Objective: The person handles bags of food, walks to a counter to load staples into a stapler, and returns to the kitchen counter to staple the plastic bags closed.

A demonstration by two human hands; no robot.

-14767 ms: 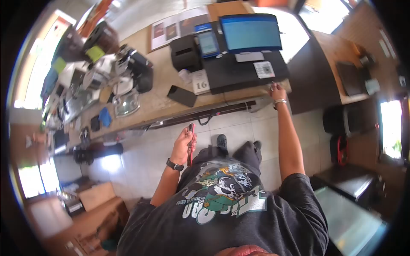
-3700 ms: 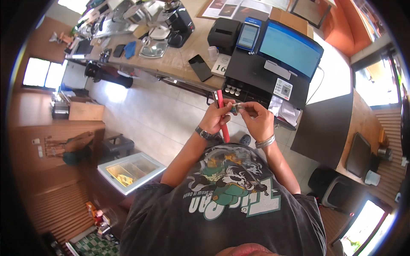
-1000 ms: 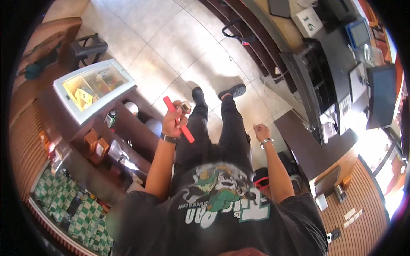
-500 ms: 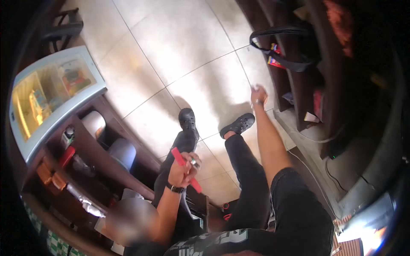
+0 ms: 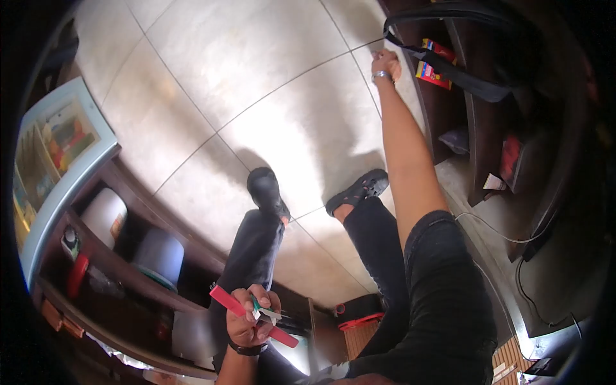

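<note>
My left hand [image 5: 252,316], a black watch on its wrist, is closed around a long flat red strip [image 5: 226,300]. A small green and silver piece [image 5: 264,310] shows between the same fingers; what kind of thing it is I cannot make out. My right hand [image 5: 385,62], with a silver band on the wrist, is stretched far out over the floor beside the dark shelf unit [image 5: 443,131]. Its fingers are loosely bent, the thumb stands apart, and nothing shows in them. Closest to it are a black strap [image 5: 443,67] and a red and yellow packet [image 5: 435,64].
Light tiles [image 5: 282,102] cover the floor between shelves on both sides. At left, a glass-topped display case [image 5: 70,138] adjoins shelves with a white container [image 5: 104,218] and a blue-grey one [image 5: 159,256]. A thin white cable [image 5: 497,234] hangs at right. My black shoes [image 5: 264,187] rest below.
My right arm has reached farther forward, closer to the strap and packet. My left hand, still holding the red strip, has dropped lower and left; the green piece now shows. The view has shifted.
</note>
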